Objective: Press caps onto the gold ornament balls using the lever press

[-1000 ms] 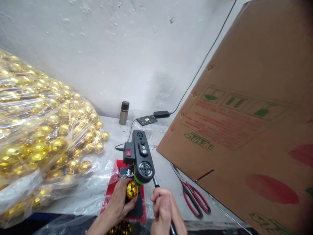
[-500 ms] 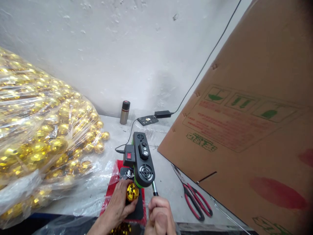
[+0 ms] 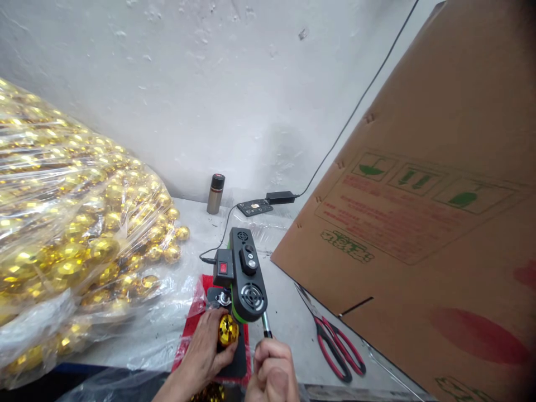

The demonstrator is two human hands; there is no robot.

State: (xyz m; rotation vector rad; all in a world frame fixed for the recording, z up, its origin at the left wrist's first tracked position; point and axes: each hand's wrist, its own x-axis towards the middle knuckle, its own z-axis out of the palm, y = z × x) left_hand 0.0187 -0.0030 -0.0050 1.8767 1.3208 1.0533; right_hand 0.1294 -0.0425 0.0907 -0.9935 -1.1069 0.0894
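A shiny gold faceted ball (image 3: 228, 330) sits in the fingers of my left hand (image 3: 203, 349), under the front end of a small black and green bench drill press (image 3: 248, 273). The press has a red switch on a side box. My right hand (image 3: 273, 368) is closed in a fist around the black-tipped end of the metal lever (image 3: 267, 325) on the press's right side. The dark base plate (image 3: 237, 363) lies on a red cloth (image 3: 188, 335). Where the ball meets the tool is hidden beneath the press head.
A clear plastic bag of gold balls (image 3: 84, 223) fills the left. Red-handled scissors (image 3: 335, 340) lie right of the press, beside a large cardboard box (image 3: 397, 234). Behind stand a bottle (image 3: 215, 194), a black patterned pad (image 3: 254, 207) and a power adapter (image 3: 280, 197) with its cable.
The whole view has shifted slightly. Both hands keep their places on the ball and the lever; I see no clear movement of either.
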